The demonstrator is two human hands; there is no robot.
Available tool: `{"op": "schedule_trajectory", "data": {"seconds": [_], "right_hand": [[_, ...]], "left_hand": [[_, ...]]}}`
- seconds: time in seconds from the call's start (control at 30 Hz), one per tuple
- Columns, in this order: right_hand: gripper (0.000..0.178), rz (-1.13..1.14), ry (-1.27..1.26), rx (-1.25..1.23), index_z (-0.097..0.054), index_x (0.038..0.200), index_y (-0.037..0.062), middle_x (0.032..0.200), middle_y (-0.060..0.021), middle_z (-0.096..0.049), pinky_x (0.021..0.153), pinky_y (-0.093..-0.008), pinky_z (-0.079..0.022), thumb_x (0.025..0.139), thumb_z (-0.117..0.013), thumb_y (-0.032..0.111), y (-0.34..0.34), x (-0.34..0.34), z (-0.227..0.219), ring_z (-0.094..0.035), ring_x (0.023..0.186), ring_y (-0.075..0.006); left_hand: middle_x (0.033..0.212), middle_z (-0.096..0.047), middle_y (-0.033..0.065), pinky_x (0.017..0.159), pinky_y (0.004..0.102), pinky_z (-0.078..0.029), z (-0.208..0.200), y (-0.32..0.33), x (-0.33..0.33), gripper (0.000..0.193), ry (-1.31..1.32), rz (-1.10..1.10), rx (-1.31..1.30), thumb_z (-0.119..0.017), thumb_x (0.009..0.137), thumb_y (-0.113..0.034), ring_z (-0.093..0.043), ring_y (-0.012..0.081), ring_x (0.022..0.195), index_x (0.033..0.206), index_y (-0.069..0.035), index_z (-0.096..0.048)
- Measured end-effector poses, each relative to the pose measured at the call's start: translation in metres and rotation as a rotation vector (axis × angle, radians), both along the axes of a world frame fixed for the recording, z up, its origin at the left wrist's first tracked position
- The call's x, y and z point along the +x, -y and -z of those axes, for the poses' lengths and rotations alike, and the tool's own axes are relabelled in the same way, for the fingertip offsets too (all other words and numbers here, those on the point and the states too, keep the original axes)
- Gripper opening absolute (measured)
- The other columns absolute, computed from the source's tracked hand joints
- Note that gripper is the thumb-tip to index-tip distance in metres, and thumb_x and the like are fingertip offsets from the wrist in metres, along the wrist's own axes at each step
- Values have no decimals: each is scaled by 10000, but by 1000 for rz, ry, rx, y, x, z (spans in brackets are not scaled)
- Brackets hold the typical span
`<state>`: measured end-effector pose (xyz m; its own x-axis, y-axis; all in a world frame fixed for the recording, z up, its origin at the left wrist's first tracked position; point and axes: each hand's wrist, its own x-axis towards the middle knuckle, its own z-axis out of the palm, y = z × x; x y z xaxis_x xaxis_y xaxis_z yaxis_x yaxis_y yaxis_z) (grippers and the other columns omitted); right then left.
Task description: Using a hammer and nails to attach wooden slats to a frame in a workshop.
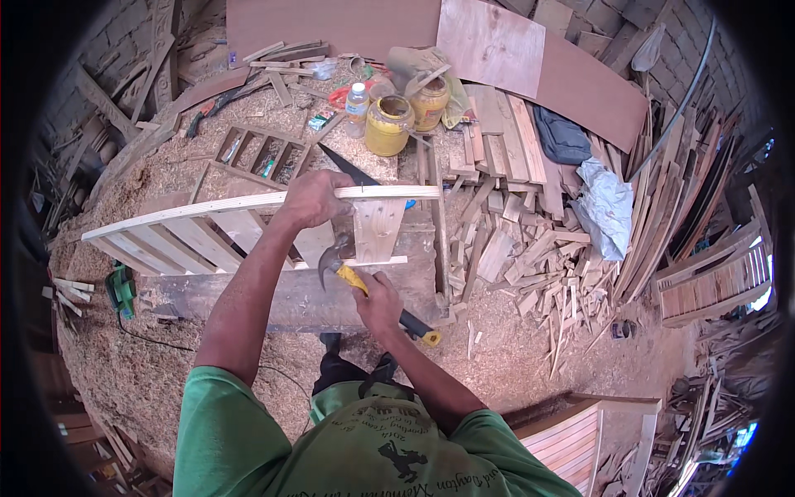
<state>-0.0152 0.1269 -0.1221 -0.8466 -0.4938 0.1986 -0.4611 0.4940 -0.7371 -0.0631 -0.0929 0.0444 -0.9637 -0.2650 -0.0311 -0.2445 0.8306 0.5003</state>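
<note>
My left hand is closed over the top rail of a slatted wooden frame, which stands on edge on the workbench. Close to its fingertips, a thin dark nail seems to stick up from the rail. In my right hand is a claw hammer with a yellow and black handle. The hammer's head hangs below the rail, in front of the slats and apart from the nail. Behind the rail lies a handsaw with a dark blade.
Yellow jars and a plastic bottle stand at the bench's far side, near a compartmented wooden tray. A green power tool with a cord sits at left. Wood offcuts and stacked boards fill the right; shavings cover the ground.
</note>
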Motion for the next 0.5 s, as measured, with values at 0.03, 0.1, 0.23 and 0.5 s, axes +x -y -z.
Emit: {"op": "schedule_trajectory", "data": {"seconds": [0.03, 0.1, 0.23, 0.5], "right_hand": [[393, 0, 0, 0, -719, 1257, 134, 964, -109, -653, 759, -475, -551, 867, -754, 177, 0, -1, 1, -682, 879, -342], [390, 12, -5, 27, -721, 1255, 136, 981, -111, -661, 765, -476, -551, 870, -756, 184, 1, -3, 3, -686, 897, -350], [373, -75, -16, 24, -724, 1243, 179, 983, -90, -653, 774, -484, -559, 872, -754, 205, 0, -4, 1, -684, 927, -330], [375, 31, 131, 20, -707, 1273, 183, 1023, -119, -666, 789, -491, -559, 903, -732, 242, -1, -4, -3, -688, 942, -367]], "left_hand": [[1047, -782, 92, 918, 402, -551, 1, 0, 0, 399, 0, 0, 0, -866, 726, -269, -733, 297, 985, 1107, -177, -791], [1047, -782, 92, 918, 399, -552, -8, -6, 0, 404, 45, -9, 1, -869, 722, -273, -734, 295, 984, 1108, -182, -793], [1049, -782, 90, 910, 396, -554, 1, 1, 1, 404, 17, -15, 13, -871, 720, -277, -735, 293, 984, 1107, -191, -794], [1037, -784, 96, 900, 399, -555, -4, -3, 1, 406, 35, -36, 33, -870, 722, -283, -737, 299, 975, 1107, -178, -795]]}}
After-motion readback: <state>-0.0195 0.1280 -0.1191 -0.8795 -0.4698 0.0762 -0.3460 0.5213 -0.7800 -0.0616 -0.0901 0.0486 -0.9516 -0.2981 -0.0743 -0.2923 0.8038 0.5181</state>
